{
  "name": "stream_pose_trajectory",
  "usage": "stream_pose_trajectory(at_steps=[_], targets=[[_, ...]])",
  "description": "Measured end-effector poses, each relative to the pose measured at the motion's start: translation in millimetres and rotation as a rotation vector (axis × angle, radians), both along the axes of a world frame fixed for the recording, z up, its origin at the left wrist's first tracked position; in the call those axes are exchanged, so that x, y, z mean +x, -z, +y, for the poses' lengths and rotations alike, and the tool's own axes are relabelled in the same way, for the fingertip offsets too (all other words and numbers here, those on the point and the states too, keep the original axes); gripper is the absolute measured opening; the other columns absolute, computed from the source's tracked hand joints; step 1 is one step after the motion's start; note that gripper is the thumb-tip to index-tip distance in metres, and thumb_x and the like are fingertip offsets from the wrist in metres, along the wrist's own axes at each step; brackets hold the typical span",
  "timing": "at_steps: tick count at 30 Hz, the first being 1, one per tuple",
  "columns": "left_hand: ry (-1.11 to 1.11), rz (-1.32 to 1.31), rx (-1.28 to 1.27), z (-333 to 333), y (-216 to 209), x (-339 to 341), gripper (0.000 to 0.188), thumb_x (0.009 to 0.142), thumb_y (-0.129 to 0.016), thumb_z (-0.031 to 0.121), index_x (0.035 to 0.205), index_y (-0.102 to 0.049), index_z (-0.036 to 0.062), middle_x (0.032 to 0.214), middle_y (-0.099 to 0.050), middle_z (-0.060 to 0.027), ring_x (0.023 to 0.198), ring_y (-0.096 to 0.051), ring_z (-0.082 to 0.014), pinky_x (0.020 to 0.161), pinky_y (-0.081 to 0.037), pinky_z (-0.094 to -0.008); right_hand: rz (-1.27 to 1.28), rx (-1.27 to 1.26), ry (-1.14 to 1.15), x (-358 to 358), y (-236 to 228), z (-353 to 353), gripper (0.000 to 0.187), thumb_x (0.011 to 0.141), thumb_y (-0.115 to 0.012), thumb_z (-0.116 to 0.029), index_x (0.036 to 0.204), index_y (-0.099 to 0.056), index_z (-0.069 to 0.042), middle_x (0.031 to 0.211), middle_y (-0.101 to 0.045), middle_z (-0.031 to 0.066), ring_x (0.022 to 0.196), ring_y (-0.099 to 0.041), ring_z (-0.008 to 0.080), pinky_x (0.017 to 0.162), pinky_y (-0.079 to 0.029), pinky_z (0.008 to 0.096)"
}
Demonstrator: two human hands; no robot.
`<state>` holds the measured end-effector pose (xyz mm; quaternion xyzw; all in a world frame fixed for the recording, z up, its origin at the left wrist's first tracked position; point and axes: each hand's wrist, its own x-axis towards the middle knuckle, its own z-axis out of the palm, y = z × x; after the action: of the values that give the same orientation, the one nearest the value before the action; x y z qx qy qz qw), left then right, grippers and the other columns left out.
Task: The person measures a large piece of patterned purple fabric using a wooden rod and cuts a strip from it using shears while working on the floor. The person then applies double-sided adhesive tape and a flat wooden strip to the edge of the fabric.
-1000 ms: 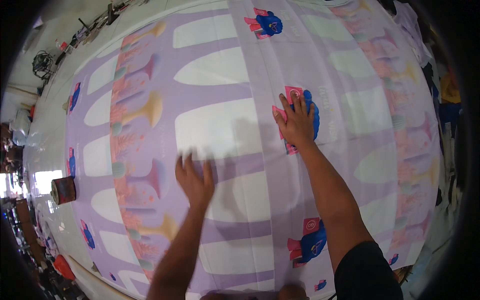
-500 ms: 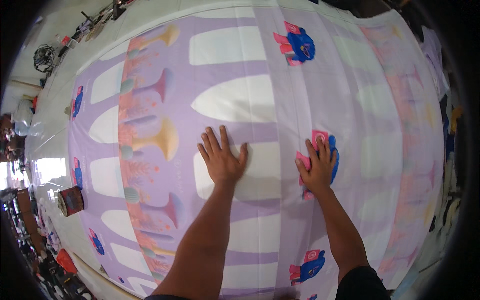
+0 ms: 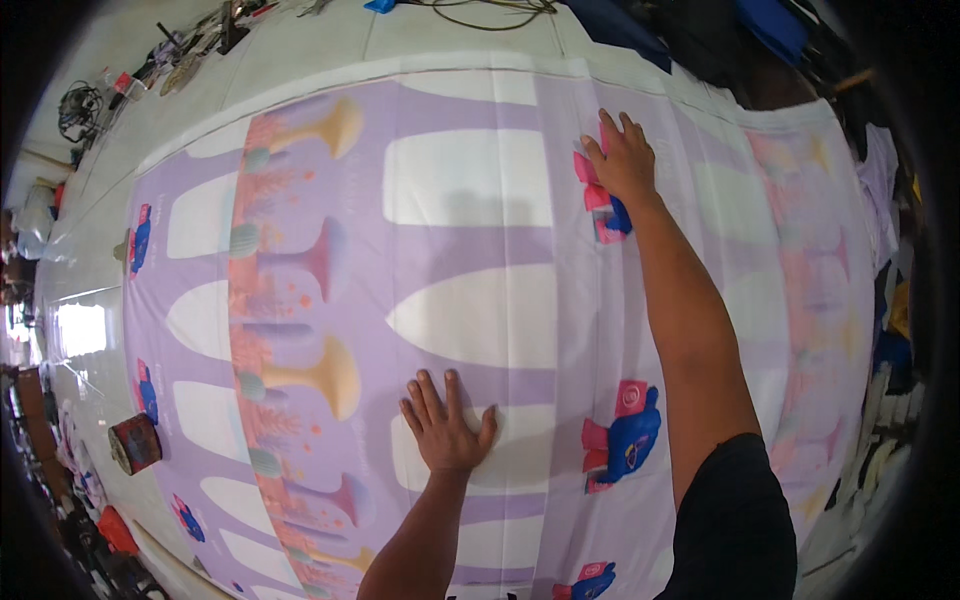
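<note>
A wide sheet of printed fabric, lilac with white arched shapes, lies spread over the floor. My left hand rests on it with spread fingers, over the lower edge of a lilac stripe and a white panel. Farther off and to the right, my right hand lies flat with its fingers apart, partly covering a blue and pink printed figure. A matching printed figure shows nearer, to the right of my left hand. Toward the right side the fabric lies folded over, and its print shows fainter there.
A rusty tin can stands at the fabric's left edge. Pale floor tiles border the far edge. A looped cable and dark cloth lie beyond. Assorted clutter lines the left side, with a fan-like object at the far left.
My right hand has moved forward from the nearer printed figure to the farther one. My left hand stays on the same patch of fabric. The view has shifted forward, showing more floor beyond.
</note>
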<state>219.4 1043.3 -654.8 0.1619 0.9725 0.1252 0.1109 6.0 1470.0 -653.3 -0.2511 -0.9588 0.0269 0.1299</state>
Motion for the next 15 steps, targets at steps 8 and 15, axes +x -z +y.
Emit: stream_pose_trajectory(at_steps=[8,15], targets=[[-0.016,-0.074,-0.029,-4,0,-3,0.088,0.082,-0.06,0.055,0.151,-0.031,0.0078,0.156,-0.019,-0.0321,0.146,-0.014,-0.0502,0.116,-0.007,-0.0639,-0.262,-0.109,0.082,-1,17,19,0.067,0.094,-0.038,-0.068,0.151,-0.035,-0.032,0.162,-0.023,0.0081,0.149,-0.019,0.0326,0.113,-0.017,0.0667],[0.006,-0.076,-0.012,-2,3,0,0.09,0.082,-0.06,0.057,0.152,-0.03,0.0072,0.156,-0.019,-0.0327,0.146,-0.012,-0.0506,0.116,-0.007,-0.0647,-0.17,0.025,0.159,-7,21,19,0.066,0.094,-0.045,-0.062,0.15,-0.038,-0.027,0.158,-0.028,0.0141,0.147,-0.023,0.0358,0.114,-0.017,0.066]])
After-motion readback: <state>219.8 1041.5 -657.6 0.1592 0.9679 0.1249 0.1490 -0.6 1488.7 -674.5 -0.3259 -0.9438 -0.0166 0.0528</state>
